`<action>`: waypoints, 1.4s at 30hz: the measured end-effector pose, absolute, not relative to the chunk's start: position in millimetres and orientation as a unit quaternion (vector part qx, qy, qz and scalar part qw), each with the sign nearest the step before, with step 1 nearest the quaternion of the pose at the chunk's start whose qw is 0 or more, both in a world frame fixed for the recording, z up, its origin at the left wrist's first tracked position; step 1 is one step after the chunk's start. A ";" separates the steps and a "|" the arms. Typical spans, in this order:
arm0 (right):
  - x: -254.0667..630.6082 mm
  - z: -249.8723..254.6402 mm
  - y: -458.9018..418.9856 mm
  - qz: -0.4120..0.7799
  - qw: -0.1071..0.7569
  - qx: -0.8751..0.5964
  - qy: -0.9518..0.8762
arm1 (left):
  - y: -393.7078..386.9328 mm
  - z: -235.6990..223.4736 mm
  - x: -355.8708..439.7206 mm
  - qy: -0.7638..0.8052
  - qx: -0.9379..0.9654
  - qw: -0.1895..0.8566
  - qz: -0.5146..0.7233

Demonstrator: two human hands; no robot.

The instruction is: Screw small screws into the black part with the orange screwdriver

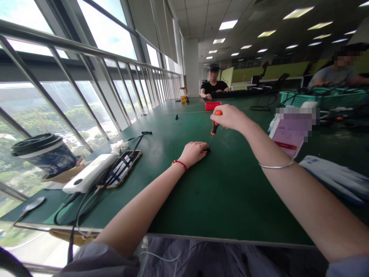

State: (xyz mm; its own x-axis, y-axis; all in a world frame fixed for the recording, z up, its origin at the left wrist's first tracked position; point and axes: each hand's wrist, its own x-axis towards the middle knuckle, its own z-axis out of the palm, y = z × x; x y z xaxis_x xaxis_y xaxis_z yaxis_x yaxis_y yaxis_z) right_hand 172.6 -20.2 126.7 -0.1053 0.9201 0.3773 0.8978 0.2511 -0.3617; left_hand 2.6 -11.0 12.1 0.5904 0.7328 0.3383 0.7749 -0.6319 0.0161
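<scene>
An orange-and-black screwdriver (pixel 213 128) stands nearly upright, tilted a little, with my right hand (pixel 227 116) closed around the top of its handle. Its thin shaft runs down to a small black part (pixel 207 149) on the green table (pixel 230 184). My left hand (pixel 194 152) rests on the tabletop, its fingers closed on that black part. The part is mostly covered by the fingers, so its kind is unclear. The screwdriver's tip meets the part beside my left fingertips.
To the left lie a phone (pixel 122 169), a white device (pixel 89 173), cables and a lidded cup (pixel 46 154) by the railing. A red basket (pixel 212 105) stands ahead. Gloves (pixel 334 175) and a teal basket (pixel 325 96) are at right. Two people sit farther off.
</scene>
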 end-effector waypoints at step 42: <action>171.4 122.0 -16.7 0.009 0.282 -0.611 -0.740 | -13.3 14.2 3.7 -0.404 -0.898 0.085 -0.155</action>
State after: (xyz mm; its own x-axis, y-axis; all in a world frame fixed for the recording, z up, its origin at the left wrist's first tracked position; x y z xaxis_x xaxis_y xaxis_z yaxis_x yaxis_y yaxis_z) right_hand 171.4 -16.7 122.0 -0.0942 0.9088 0.4064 0.8986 0.2533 -0.3583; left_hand 3.7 -13.3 14.2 0.6257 0.6991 0.3460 0.7516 -0.6591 -0.0273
